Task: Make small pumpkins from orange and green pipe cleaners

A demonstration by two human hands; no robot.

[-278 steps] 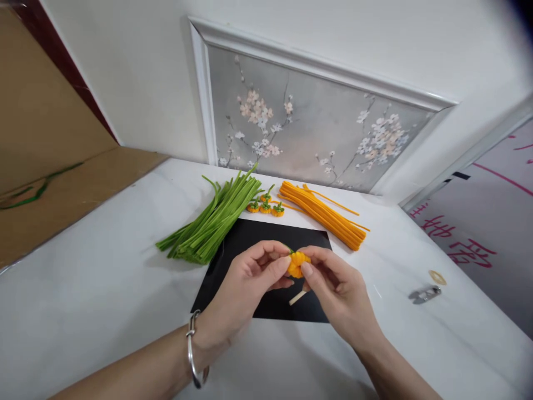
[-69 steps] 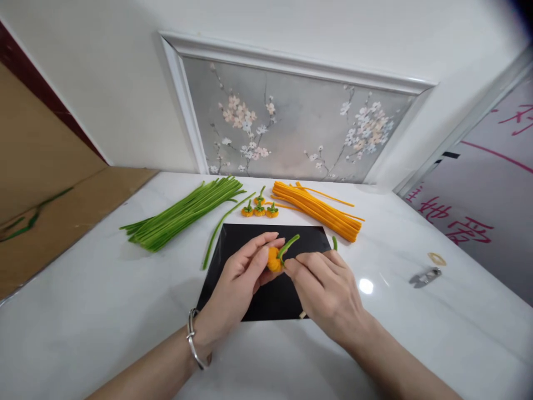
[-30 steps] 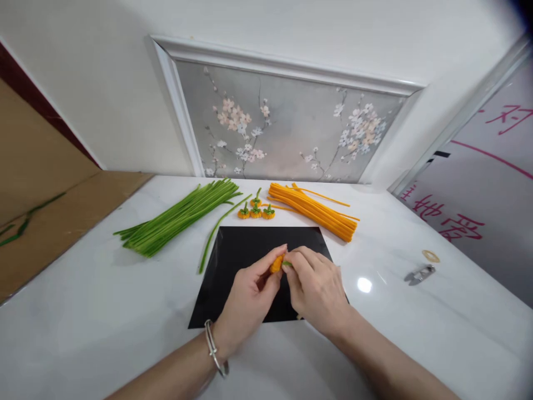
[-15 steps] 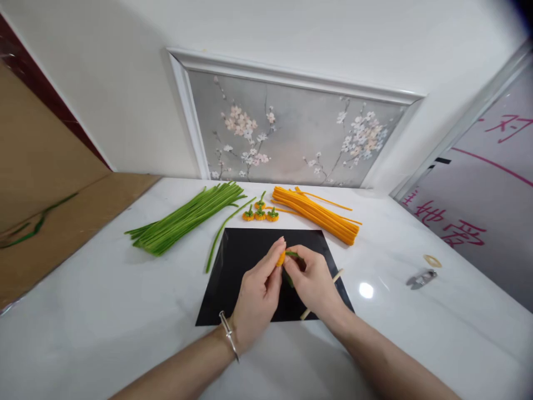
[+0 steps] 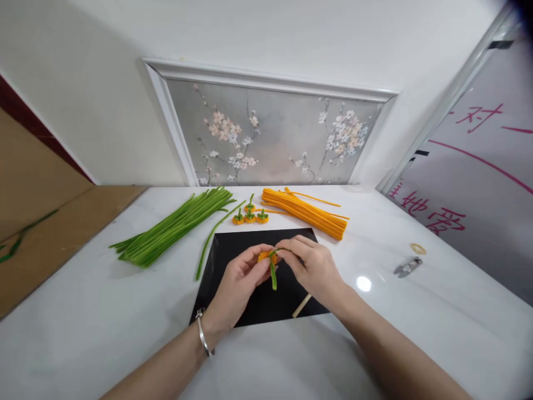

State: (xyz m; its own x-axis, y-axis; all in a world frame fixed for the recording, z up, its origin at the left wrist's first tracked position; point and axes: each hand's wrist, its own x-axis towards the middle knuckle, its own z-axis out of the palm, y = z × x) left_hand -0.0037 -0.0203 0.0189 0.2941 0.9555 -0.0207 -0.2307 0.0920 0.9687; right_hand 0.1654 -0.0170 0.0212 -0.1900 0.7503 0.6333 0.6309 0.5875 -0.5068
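Observation:
Above the black mat (image 5: 225, 278), my left hand (image 5: 244, 278) pinches a small orange pipe-cleaner pumpkin (image 5: 264, 256) between thumb and fingers. A green pipe cleaner (image 5: 273, 276) crosses the pumpkin, one end hanging down toward me. My right hand (image 5: 314, 266) grips the other end of that green piece in its fingertips, close against the pumpkin. Several finished-looking orange pieces with green tops (image 5: 250, 216) sit together just beyond the mat. Part of a thin wooden stick (image 5: 302, 306) shows below my right hand, the rest being covered.
A bundle of green pipe cleaners (image 5: 175, 228) lies at the back left, with a single green one (image 5: 212, 239) beside it. An orange bundle (image 5: 306, 211) lies at the back right. Small thread snips (image 5: 408, 268) and a yellowish ring (image 5: 417, 248) are farther right.
My hands have turned the orange pumpkin so its green-crossed side faces me. The green end now hangs forward in view. The whole scene has shifted slightly left as the camera moved.

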